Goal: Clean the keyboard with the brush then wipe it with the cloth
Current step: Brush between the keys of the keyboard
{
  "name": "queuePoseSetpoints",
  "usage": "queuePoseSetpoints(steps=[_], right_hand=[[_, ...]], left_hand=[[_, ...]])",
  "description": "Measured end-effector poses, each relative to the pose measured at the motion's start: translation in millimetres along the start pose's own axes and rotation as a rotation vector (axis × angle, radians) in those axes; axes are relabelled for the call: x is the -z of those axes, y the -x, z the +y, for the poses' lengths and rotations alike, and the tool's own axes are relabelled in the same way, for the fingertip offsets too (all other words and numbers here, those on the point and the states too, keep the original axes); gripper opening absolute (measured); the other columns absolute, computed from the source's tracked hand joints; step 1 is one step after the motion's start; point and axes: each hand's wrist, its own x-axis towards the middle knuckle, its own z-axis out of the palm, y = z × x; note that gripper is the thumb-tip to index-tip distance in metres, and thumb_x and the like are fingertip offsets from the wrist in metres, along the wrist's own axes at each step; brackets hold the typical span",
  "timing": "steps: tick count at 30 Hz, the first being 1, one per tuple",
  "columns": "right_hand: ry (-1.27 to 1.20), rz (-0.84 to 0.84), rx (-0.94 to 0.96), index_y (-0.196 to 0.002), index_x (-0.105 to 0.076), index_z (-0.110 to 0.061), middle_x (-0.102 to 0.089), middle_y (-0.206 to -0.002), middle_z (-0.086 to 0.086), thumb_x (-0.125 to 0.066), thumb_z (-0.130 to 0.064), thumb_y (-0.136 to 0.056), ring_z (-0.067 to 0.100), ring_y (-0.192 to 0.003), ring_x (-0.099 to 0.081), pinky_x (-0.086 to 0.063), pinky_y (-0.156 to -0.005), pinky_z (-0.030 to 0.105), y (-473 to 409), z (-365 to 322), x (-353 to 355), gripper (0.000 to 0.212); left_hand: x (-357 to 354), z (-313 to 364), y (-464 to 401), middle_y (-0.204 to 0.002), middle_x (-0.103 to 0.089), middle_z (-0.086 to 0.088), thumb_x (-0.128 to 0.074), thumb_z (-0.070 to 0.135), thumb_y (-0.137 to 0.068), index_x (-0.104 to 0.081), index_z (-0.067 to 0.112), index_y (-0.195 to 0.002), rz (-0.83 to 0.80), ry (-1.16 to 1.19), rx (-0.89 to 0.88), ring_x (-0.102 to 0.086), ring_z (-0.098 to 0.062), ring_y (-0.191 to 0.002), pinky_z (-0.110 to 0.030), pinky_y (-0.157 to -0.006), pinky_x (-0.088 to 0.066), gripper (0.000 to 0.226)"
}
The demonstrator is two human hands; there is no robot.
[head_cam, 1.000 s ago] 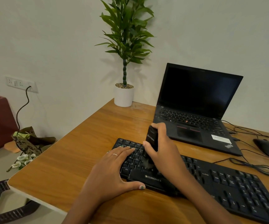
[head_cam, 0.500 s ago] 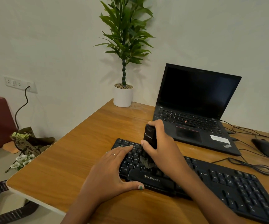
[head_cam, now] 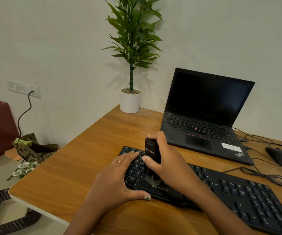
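Across the worktop (head_cam: 86,160), lower centre, I see the keyboard (head_cam: 238,192), my left hand (head_cam: 114,180) spread flat on its near end to steady it, my right hand (head_cam: 169,163) gripping the brush (head_cam: 151,153) upright, bristles down on the keys for sweeping.

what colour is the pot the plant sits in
White pot, clearest in the head view.

Left hand (head_cam: 114,182): thin silver ring on one of the fingers; green polish on the thumbnail.
Right hand (head_cam: 169,163): no ring visible.
Forearms: bare, no sleeves.
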Motion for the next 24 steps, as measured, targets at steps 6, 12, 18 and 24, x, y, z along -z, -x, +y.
queuePoseSetpoints(steps=[6, 12, 18, 24], right_hand=[[0.033, 0.147, 0.015, -0.119, -0.019, -0.04, -0.047, -0.089, -0.014, -0.051, -0.035, -0.092, 0.007, -0.075, -0.058, -0.054, -0.06, 0.025, 6, 1, -15, 0.043], [0.013, 0.179, -0.009, -0.123, -0.021, -0.035, -0.048, -0.089, -0.014, -0.051, -0.037, -0.092, 0.003, -0.075, -0.056, -0.052, -0.059, 0.02, 1, -1, -13, 0.043], [0.0, 0.032, 0.014, -0.122, -0.023, -0.035, -0.05, -0.09, -0.013, -0.051, -0.034, -0.092, 0.005, -0.076, -0.057, -0.054, -0.062, 0.024, -1, -10, -13, 0.041], [0.014, 0.108, 0.047, -0.126, -0.022, -0.033, -0.051, -0.099, -0.01, -0.049, -0.034, -0.093, 0.005, -0.079, -0.056, -0.052, -0.064, 0.023, 3, -11, -24, 0.043]], left_hand=[[-2, -2, -1, -0.14, 0.002, 0.041, -0.051, 0.096, -0.049, -0.004, 0.05, -0.146, -0.007, 0.001, 0.003, -0.006, 0.018, -0.127, -0.018, -0.104, -0.032, 0.118], [-2, -4, -1, -0.144, -0.002, 0.039, -0.054, 0.095, -0.047, -0.007, 0.048, -0.147, 0.014, 0.032, -0.004, -0.011, 0.016, -0.129, -0.017, -0.102, -0.034, 0.12], [0, -1, 0, -0.136, 0.001, 0.047, -0.056, 0.094, -0.047, -0.004, 0.057, -0.138, 0.013, 0.044, -0.012, -0.009, 0.019, -0.127, -0.012, -0.098, -0.033, 0.111], [-2, -2, -1, -0.142, -0.003, 0.042, -0.058, 0.093, -0.047, -0.008, 0.051, -0.145, 0.019, 0.059, -0.017, -0.013, 0.017, -0.128, -0.006, -0.091, -0.029, 0.118]])
